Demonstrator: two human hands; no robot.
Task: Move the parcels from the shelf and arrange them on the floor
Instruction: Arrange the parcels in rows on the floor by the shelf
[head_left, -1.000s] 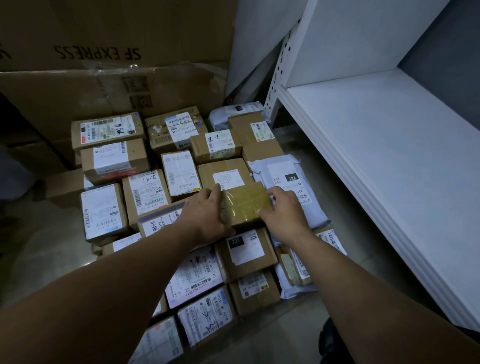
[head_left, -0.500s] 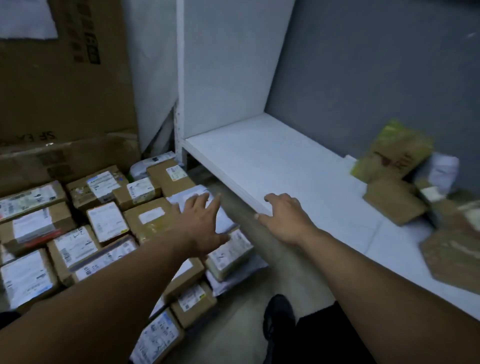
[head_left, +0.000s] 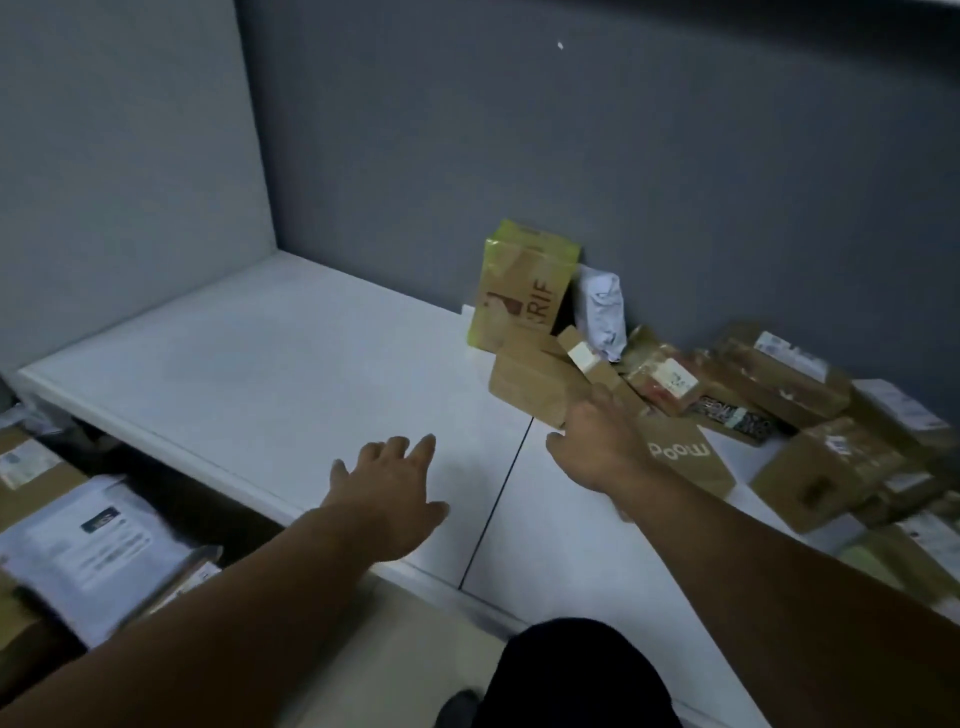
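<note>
Parcels (head_left: 535, 382) lie just beyond the right hand (head_left: 597, 447).

Blurred and cropped: shelf pile, floor stack, both hands' contact

The pile of parcels (head_left: 810, 415) on the shelf (head_left: 260, 364) runs off the right edge, its labels too smeared to read. The right hand (head_left: 597, 441) covers a corner of the box with white lettering (head_left: 685, 457), and its fingertips (head_left: 597, 397) blur into the plain brown box (head_left: 535, 384) beyond, so contact there cannot be told. Whether the left hand (head_left: 387, 483) rests on the shelf or hangs above it is unclear. The floor parcels (head_left: 88, 545) at the left are motion-smeared and cut by the frame's edge; the shoe (head_left: 457, 709) is cropped at the bottom.
</note>
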